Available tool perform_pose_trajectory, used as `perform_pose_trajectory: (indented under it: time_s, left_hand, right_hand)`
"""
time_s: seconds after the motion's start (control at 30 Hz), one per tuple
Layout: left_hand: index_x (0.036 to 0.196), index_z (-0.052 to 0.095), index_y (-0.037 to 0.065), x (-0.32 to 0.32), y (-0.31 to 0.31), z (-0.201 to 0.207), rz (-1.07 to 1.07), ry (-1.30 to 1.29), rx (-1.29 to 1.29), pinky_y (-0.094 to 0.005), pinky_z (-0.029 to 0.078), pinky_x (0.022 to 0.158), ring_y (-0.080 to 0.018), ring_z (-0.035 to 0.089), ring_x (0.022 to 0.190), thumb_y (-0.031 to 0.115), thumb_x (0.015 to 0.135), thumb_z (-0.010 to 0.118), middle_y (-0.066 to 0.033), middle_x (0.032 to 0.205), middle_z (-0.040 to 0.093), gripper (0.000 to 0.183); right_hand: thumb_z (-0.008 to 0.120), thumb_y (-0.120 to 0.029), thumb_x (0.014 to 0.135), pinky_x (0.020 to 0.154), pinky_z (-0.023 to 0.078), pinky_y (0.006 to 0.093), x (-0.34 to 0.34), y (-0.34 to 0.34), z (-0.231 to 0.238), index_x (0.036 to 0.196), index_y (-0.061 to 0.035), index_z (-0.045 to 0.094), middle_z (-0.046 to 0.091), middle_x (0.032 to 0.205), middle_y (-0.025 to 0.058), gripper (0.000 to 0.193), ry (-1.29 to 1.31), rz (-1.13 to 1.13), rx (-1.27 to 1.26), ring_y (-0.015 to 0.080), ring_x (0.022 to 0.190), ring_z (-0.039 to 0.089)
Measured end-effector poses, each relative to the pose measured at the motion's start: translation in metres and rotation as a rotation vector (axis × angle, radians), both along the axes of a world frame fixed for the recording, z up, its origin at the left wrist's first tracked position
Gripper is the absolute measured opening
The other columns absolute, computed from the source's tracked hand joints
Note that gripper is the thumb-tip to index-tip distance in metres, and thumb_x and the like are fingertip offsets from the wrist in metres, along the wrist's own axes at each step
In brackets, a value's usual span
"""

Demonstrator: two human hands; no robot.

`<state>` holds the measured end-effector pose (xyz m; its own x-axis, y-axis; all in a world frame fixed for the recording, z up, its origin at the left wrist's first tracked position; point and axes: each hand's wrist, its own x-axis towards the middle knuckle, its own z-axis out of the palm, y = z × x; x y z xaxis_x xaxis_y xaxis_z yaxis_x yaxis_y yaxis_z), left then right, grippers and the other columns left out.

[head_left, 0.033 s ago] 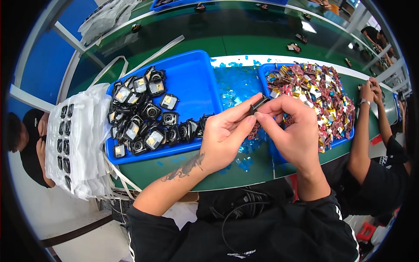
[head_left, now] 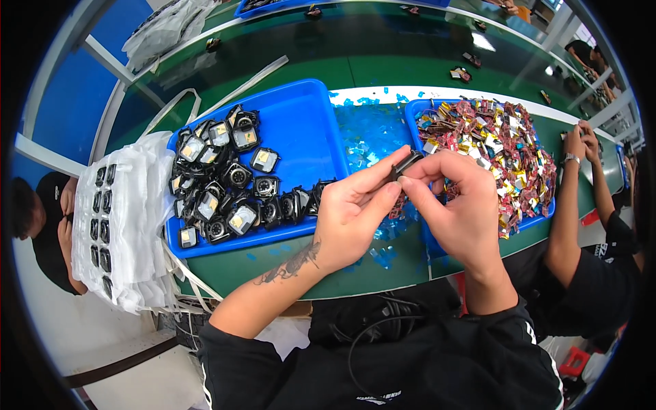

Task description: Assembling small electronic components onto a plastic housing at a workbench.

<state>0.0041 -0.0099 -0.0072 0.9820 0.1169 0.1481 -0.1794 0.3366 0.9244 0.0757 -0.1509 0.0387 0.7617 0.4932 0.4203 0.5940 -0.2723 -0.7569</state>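
Note:
Above the bench, between the two blue trays, both my hands meet around one small black watch case (head_left: 407, 164). My left hand (head_left: 352, 215) pinches it between thumb and fingers from the left. From the right, the thumb and fingertips of my right hand (head_left: 461, 201) press on it too. Fingers cover much of the case, so its inner side is hidden. Left of my hands, a blue tray (head_left: 301, 116) carries many similar black watch cases (head_left: 238, 175), heaped toward its left and near sides. Behind my right hand stands another blue tray (head_left: 412, 113), piled with small red, yellow and silver flexible parts (head_left: 506, 150).
Blue film scraps (head_left: 372, 133) litter the green bench (head_left: 273, 273) between the trays. At the left rises a stack of white packing sheets (head_left: 133, 225) with black cases in pockets. A conveyor belt (head_left: 383, 58) carrying scattered parts runs beyond. Co-workers sit left and right (head_left: 567, 239).

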Motion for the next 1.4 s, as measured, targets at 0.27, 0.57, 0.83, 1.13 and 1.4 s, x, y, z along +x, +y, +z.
perform_pose_trajectory:
  time_s: [0.27,0.57,0.83,1.13,1.4]
  left_hand:
    - [0.139,0.045,-0.004,-0.003,-0.001,-0.002,0.053,-0.075,0.092,-0.0207,0.047,0.086,-0.0058,0.055,0.101,0.002,0.097,0.052,-0.0077,0.127,0.059,0.043]
    - [0.139,0.045,-0.005,-0.002,0.000,0.003,0.012,-0.126,0.019,-0.0187,0.046,0.080,-0.0042,0.055,0.092,0.003,0.097,0.052,-0.0074,0.121,0.063,0.043]
    - [0.137,0.044,-0.005,0.009,0.005,-0.006,0.077,0.058,-0.163,-0.0300,0.052,0.091,-0.0163,0.062,0.105,0.006,0.100,0.048,-0.0131,0.120,0.062,0.039]
    - [0.119,0.065,0.000,-0.003,0.012,0.013,0.147,-0.174,0.441,-0.0288,0.050,0.088,-0.0204,0.062,0.110,-0.005,0.092,0.049,-0.0163,0.119,0.063,0.032]
    - [0.108,0.069,0.001,0.001,0.015,0.012,0.331,-0.429,0.856,-0.0329,0.058,0.075,-0.0287,0.069,0.092,-0.006,0.077,0.069,-0.0171,0.114,0.065,0.032]
  right_hand:
    - [0.074,-0.005,0.071,0.062,0.037,0.0325,-0.004,0.000,0.002,0.071,-0.0089,0.064,0.059,0.062,0.0008,0.011,-0.149,-0.026,-0.041,0.0174,0.054,0.050]
    - [0.077,-0.001,0.066,0.057,0.035,0.0348,-0.009,-0.001,0.002,0.069,-0.0064,0.057,0.050,0.065,0.0049,0.021,-0.296,-0.062,0.020,0.0224,0.059,0.048]
    - [0.078,0.001,0.068,0.066,0.050,0.0354,-0.019,0.004,-0.003,0.092,-0.0008,0.065,0.062,0.080,0.0111,0.027,-0.385,0.030,0.024,0.0280,0.075,0.062]
    - [0.065,0.002,0.087,0.070,0.055,0.0233,-0.008,-0.008,-0.020,0.099,0.0042,0.062,0.066,0.086,0.0065,0.012,0.500,0.140,0.508,0.0113,0.076,0.066]
    - [0.064,-0.006,0.091,0.070,0.054,0.0225,0.005,-0.023,-0.017,0.099,0.0002,0.062,0.066,0.088,0.0048,0.011,0.933,0.377,0.480,0.0096,0.079,0.065]
